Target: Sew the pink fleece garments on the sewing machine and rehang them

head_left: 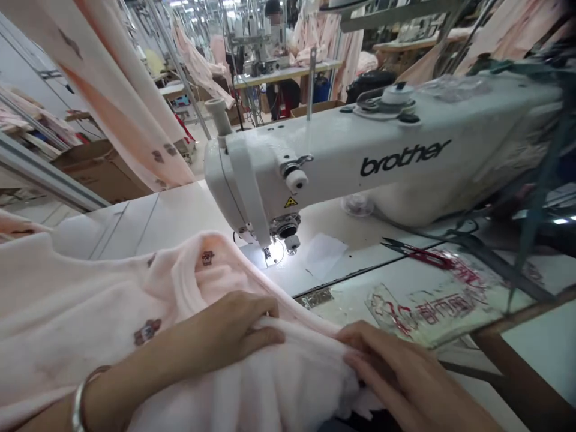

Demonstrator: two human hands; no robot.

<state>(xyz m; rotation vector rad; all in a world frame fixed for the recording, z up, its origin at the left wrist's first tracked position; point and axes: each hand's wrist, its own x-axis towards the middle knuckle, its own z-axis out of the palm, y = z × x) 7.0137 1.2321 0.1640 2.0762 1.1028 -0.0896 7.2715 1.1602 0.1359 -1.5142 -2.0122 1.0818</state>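
Cloth (121,294) lies before the sewing machine (337,150), a box (326,107) apparently behind.

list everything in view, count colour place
Soft printed cloth: 1, pale pink, lower left
Near metal sewing machine: 1, white, centre
Flat worktable: 1, white, under machine
Slim metal snips: 1, red and dark, table right
Hanging printed cloth: several, pale pink, background
Large cardboard box: 1, brown, left
Person: 1, dark cap, top
Rounded bracelet: 1, silver, left wrist
Background rest: blurred, uncounted
Left hand: 1, bare, pinching cloth
Right hand: 1, bare, holding cloth
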